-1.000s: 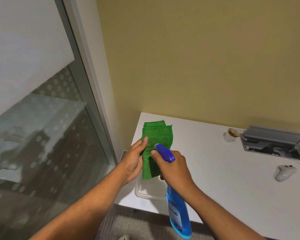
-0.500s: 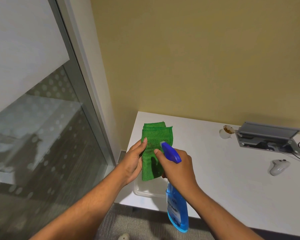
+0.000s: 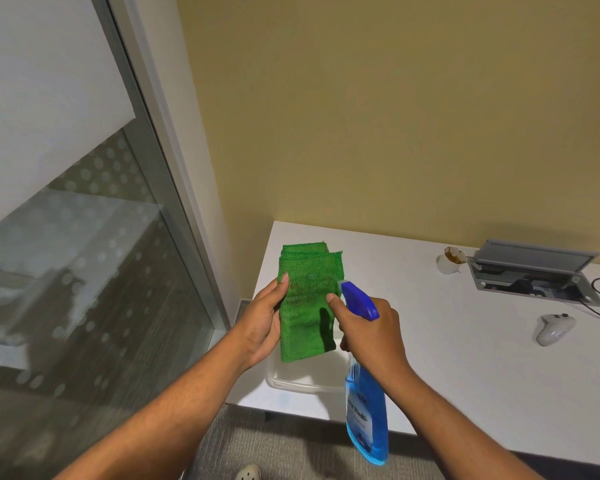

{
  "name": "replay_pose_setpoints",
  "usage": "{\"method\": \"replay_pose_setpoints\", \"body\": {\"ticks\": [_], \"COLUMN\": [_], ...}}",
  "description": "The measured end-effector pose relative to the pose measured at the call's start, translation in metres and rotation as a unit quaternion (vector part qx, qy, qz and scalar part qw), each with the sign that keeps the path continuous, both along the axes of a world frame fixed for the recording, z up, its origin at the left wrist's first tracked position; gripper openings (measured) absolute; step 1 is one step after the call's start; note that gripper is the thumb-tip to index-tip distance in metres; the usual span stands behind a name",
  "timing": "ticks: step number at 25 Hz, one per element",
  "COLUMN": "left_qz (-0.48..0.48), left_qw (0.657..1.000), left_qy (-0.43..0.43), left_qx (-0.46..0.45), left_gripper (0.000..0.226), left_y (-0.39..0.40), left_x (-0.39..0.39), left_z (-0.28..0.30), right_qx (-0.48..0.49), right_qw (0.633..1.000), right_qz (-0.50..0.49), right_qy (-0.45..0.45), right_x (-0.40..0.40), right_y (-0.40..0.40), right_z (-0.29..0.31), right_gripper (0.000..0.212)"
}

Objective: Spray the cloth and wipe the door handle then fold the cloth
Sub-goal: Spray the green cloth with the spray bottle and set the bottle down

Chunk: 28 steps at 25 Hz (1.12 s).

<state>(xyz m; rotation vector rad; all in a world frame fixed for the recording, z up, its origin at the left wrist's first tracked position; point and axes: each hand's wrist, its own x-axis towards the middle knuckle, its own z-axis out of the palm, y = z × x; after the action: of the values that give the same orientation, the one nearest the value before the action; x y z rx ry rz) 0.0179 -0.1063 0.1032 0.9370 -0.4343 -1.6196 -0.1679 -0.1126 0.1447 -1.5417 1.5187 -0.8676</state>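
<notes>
The left hand (image 3: 262,323) holds the folded green cloth (image 3: 307,301) upright above the near left corner of the white worktop (image 3: 465,358), and the right hand (image 3: 371,332) grips the blue spray bottle (image 3: 366,410), its nozzle just beside the cloth. Below the cloth a clear tray (image 3: 302,379) sits on the worktop; well right of the cloth lie a stained cup (image 3: 450,259), an open grey cable box (image 3: 534,275) and a white controller (image 3: 555,329). A glass door (image 3: 84,254) stands to the cloth's left.

My right hand (image 3: 371,334) hides the spray bottle (image 3: 366,417) neck and trigger; its label print is too blurred to read.
</notes>
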Motion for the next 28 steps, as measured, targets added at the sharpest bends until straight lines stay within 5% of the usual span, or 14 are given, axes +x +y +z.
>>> {"method": "replay_pose_setpoints", "body": {"ticks": [12, 28], "left_qz": [0.005, 0.005], "left_qw": [0.999, 1.000], "left_qy": [-0.026, 0.029], "left_qx": [0.026, 0.011], "left_gripper": [0.034, 0.056], "left_y": [0.004, 0.005], "left_x": [-0.010, -0.003], "left_z": [-0.003, 0.000], "right_qx": [-0.005, 0.040], "right_qw": [0.998, 0.998], "right_qz": [0.066, 0.042], "right_qy": [-0.016, 0.006], "right_x": [0.036, 0.000], "right_y": [0.020, 0.026], "right_z": [0.000, -0.005], "right_gripper": [0.051, 0.054]}}
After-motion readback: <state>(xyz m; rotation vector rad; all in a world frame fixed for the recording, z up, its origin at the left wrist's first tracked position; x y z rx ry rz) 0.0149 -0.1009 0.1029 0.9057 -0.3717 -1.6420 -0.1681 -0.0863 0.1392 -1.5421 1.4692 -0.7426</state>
